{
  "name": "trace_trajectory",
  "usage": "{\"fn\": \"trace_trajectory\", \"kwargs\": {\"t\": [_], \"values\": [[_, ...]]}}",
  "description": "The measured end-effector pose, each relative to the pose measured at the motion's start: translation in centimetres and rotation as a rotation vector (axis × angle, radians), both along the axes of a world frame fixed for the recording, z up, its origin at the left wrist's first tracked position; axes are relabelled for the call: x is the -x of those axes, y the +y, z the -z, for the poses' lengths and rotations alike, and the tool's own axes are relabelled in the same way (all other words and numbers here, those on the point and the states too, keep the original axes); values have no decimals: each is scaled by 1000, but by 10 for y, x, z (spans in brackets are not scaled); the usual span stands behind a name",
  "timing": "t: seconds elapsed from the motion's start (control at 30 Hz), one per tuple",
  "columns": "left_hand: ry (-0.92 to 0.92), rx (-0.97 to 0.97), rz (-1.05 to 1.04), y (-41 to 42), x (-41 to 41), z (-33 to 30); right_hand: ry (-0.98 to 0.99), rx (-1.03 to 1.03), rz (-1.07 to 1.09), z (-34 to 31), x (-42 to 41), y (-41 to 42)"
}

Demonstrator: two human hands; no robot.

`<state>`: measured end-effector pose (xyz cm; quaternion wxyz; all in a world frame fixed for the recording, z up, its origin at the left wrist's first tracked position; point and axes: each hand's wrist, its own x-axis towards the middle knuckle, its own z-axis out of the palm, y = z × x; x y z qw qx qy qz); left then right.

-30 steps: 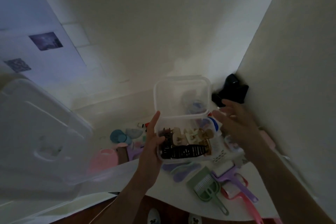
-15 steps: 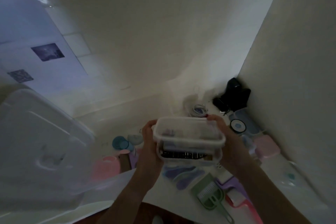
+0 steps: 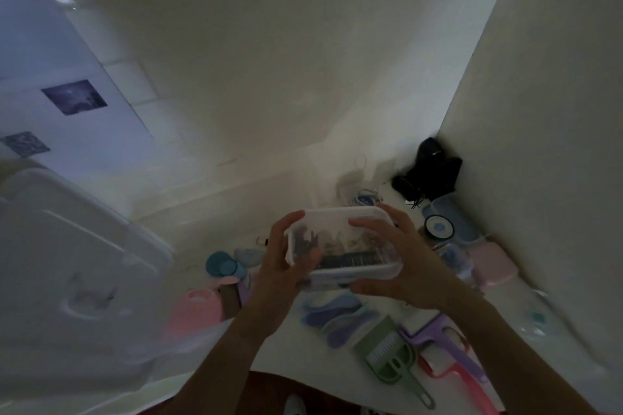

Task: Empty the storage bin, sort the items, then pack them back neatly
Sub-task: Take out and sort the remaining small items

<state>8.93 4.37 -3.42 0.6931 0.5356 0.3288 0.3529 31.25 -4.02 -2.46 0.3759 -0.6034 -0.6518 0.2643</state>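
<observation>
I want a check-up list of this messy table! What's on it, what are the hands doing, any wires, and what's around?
Surface: white tabletop, dim light.
Job's things: small clear plastic box with lid on, dark hair clips inside; big clear storage bin at left.
Clutter: green dustpan with brush, purple and pink lint rollers, blue-purple combs, pink case, blue round cup.
Grippers: left hand and right hand grip the box by its ends, above the table.
Cables: white coiled cord near the wall.
Surroundings: plain walls; black object in the corner.
</observation>
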Motion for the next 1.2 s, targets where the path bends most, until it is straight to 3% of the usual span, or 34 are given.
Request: {"fn": "trace_trajectory", "kwargs": {"t": [0.27, 0.6, 0.8, 0.93, 1.1, 1.2], "values": [[94, -313, 71, 10, -2, 1, -43, -56, 65, -1, -6, 0], [71, -339, 165, 8, -23, -3, -95, -147, 175, 7, -10, -22], [142, -364, 294, -8, -57, 1, -129, -84, 197, 2, -40, -69], [182, -357, 408, -29, -93, 18, -161, -37, 384, 21, -57, -116], [266, -258, 777, -68, -148, 44, 40, -6, 631, 69, -59, -195], [368, -163, 868, -93, -179, 76, 33, 50, 835, 103, -63, -237]]}}
